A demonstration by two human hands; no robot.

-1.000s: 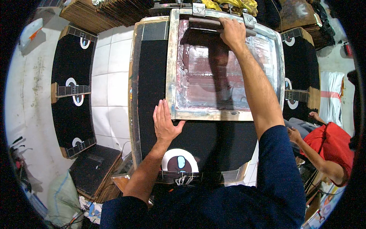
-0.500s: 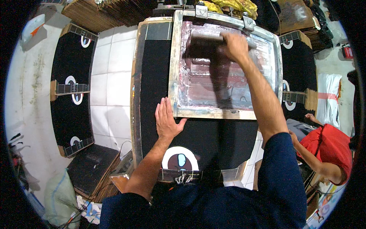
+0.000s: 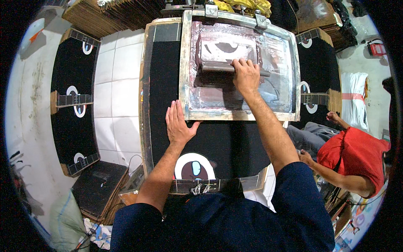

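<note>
My right hand [image 3: 246, 77] grips a long dark squeegee [image 3: 216, 67] across the inside of a screen [image 3: 292, 75] in a pale, paint-stained frame, held by metal clamps at its top. Above the squeegee a white-and-dark eye shape [image 3: 224, 49] shows among pinkish and grey ink smears. My left hand [image 3: 179, 125] rests open, fingers extended, on black fabric [image 3: 218, 143] at the frame's lower-left corner. Nearer me a printed eye [image 3: 194, 168] in white, brown and light blue lies on that fabric, over a board with gridded edging.
Black fabric boards with eye prints flank me left [image 3: 71, 130] and right [image 3: 319, 63] across white tiles. Cardboard stacks [image 3: 109, 14] and yellow plastic [image 3: 247, 6] sit behind the screen. A person in red [image 3: 352, 161] works at my lower right. A dark board stack [image 3: 94, 189] lies lower left.
My right hand has pulled the squeegee down toward me from near the screen's top, exposing the eye shape above it. My left hand stays at the frame's corner. The view has shifted slightly.
</note>
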